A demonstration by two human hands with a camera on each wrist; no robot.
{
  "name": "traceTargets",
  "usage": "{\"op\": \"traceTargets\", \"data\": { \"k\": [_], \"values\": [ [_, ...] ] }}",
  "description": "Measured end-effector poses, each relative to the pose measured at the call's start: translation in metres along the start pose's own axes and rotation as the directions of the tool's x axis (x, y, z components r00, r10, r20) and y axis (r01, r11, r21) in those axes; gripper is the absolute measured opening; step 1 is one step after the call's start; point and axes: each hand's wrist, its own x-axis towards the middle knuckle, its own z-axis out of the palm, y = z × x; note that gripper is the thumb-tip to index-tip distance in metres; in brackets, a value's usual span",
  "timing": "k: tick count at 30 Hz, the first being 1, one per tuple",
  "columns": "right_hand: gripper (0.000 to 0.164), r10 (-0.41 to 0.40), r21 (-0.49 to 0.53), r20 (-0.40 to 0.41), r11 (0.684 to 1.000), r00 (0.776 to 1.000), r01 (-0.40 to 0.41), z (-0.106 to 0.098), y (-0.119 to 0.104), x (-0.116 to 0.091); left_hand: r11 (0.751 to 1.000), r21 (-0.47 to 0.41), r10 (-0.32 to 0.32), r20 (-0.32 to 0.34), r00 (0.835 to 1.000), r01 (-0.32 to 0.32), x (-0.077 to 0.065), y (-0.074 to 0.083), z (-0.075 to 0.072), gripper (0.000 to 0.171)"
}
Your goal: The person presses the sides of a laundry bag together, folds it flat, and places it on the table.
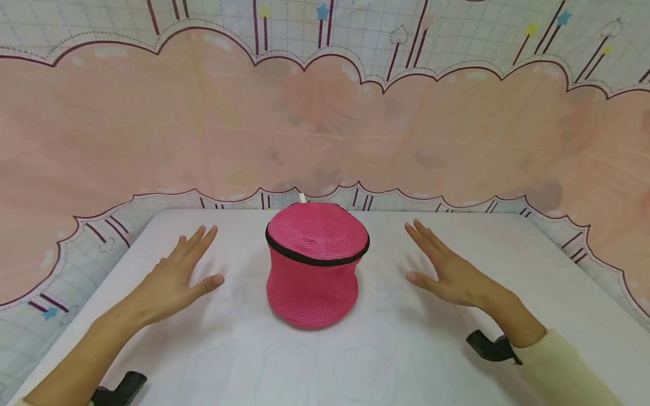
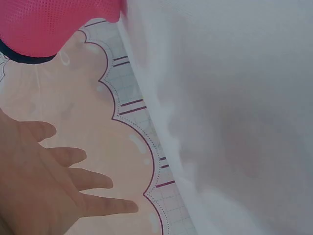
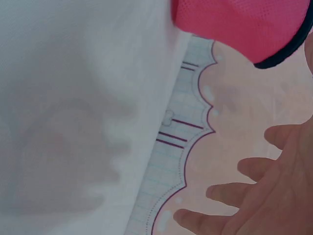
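Observation:
A pink mesh bag (image 1: pixel 312 293), round with a black band around its upper edge, stands upright on the white table in the middle of the head view. To its left, my left hand (image 1: pixel 175 282) is held with fingers straight and thumb spread, apart from the bag. On the other side my right hand (image 1: pixel 452 273) mirrors it, also holding nothing. Part of the pink bag (image 2: pixel 58 24) shows at the top of the left wrist view, above the left hand (image 2: pixel 44 181). The right wrist view shows the bag (image 3: pixel 239 29) above the right hand (image 3: pixel 274 186).
The white table top (image 1: pixel 386 349) has its far edge just behind the bag. Beyond it hangs a peach and checked cloth (image 1: pixel 244 124) with scalloped lines, stars and hearts. Black straps (image 1: pixel 490 345) are on both wrists.

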Motion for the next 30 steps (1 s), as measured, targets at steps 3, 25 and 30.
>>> {"op": "traceTargets", "data": {
  "k": [3, 25, 30],
  "values": [
    [0.084, -0.020, 0.027, -0.004, 0.999, 1.000, 0.020, 0.000, -0.002, 0.003, 0.999, -0.024, -0.024, 0.018, 1.000, 0.025, 0.002, 0.004, -0.001, 0.088],
    [0.068, -0.025, 0.409, -0.033, 0.912, 0.999, 0.036, 0.015, -0.032, 0.020, 0.854, -0.518, 0.046, -0.004, 0.999, -0.041, 0.012, 0.032, -0.002, 0.074],
    [0.067, -0.027, 0.418, -0.035, 0.908, 0.999, 0.039, 0.017, -0.038, 0.022, 0.776, -0.629, 0.067, 0.008, 0.998, -0.047, 0.014, 0.035, 0.003, 0.069]
  ]
}}
